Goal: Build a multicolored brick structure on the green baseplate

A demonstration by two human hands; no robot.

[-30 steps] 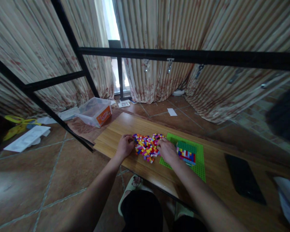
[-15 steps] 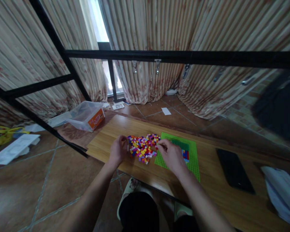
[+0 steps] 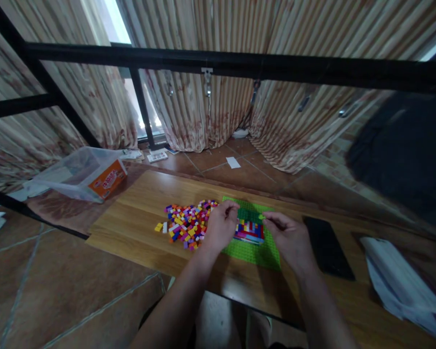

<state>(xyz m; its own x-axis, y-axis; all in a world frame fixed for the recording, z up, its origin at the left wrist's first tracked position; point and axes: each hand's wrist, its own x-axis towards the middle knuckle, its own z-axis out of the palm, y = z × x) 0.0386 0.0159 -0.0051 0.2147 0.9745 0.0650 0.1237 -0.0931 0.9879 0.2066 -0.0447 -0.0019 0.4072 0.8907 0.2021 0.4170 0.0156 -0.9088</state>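
Note:
A bright green studded baseplate (image 3: 252,258) lies on the wooden bench, carrying a patch of red, blue, yellow and white bricks (image 3: 252,231) with dark green bricks (image 3: 247,214) behind it. My right hand (image 3: 288,237) is at the plate's right side, thumb and finger pinching a small yellow-green toy brick (image 3: 262,216) just above the dark green area. Over the plate's left edge hovers my left hand (image 3: 221,225), its fingers curled together; whatever they hold is hidden. Left of that hand spreads a pile of loose colourful bricks (image 3: 189,223), partly covered by it.
The wooden bench (image 3: 131,213) also bears a black phone-like slab (image 3: 329,248) and a white packet (image 3: 399,281) at the right. On the floor at left stands a clear plastic box (image 3: 76,169) with an orange label. A black metal rail (image 3: 221,63) crosses before curtains.
My left hand has moved right, from the pile's left side to the baseplate. My right hand has shifted to the plate's right side, uncovering more of the built bricks. The view has turned right.

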